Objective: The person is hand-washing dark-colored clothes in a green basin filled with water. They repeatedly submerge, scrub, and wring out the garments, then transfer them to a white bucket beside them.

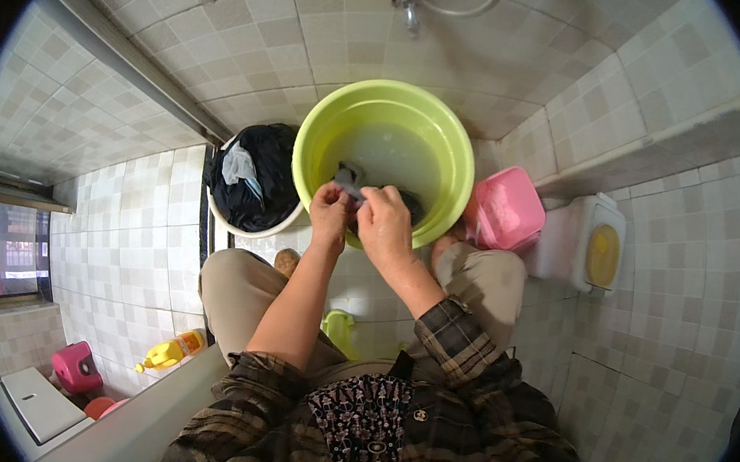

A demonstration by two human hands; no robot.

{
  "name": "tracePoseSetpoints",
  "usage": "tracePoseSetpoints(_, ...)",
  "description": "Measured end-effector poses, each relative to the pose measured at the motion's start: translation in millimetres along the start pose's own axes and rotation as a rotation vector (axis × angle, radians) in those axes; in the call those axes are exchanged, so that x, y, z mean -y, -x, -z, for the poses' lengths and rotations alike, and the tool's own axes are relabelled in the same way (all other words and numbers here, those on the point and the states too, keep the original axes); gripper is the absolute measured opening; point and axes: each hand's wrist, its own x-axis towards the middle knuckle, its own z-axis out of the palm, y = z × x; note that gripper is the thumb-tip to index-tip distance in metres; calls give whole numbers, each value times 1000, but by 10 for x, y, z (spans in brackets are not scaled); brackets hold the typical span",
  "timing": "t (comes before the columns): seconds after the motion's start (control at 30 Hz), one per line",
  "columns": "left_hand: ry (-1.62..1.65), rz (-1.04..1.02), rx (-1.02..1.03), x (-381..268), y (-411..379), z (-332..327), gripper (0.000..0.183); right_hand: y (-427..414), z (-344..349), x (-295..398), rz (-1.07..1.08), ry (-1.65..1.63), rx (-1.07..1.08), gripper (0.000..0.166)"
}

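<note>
A large yellow-green plastic tub (462, 140) stands before me with cloudy water (391, 146) in it. Over its near rim, my left hand (329, 215) and my right hand (384, 224) come close together. Both pinch a wet dark grey cloth (348, 175), which hangs down into the tub. Its exact kind I cannot tell. More dark fabric (411, 203) lies in the water beyond my right hand. My fingers hide part of the cloth between them.
Left of the tub, a white basin (263, 229) holds black clothes (270, 154) and a pale cloth (239, 165). A pink plastic bin (512, 201) stands to the right, near a white lidded container (602, 213). A yellow bottle (173, 350) lies at lower left. A tap (410, 18) projects from the tiled wall.
</note>
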Motion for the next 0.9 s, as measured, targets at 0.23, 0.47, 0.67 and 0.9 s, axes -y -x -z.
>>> tracePoseSetpoints(0.23, 344, 112, 399, -110, -70, 73, 9, 368, -73, 375, 130, -55, 257, 25)
tracePoseSetpoints(0.47, -299, -536, 436, -754, 311, -261, 20, -402, 680, -387, -106, -2, 31, 28)
tracePoseSetpoints(0.67, -573, -790, 383, -903, 443, -306, 31, -574, 549, -758, -365, -768, 309, 24)
tracePoseSetpoints(0.9, -865, -1234, 299, -1004, 364, -452, 30, -962, 700, -598, -202, -618, 186, 16)
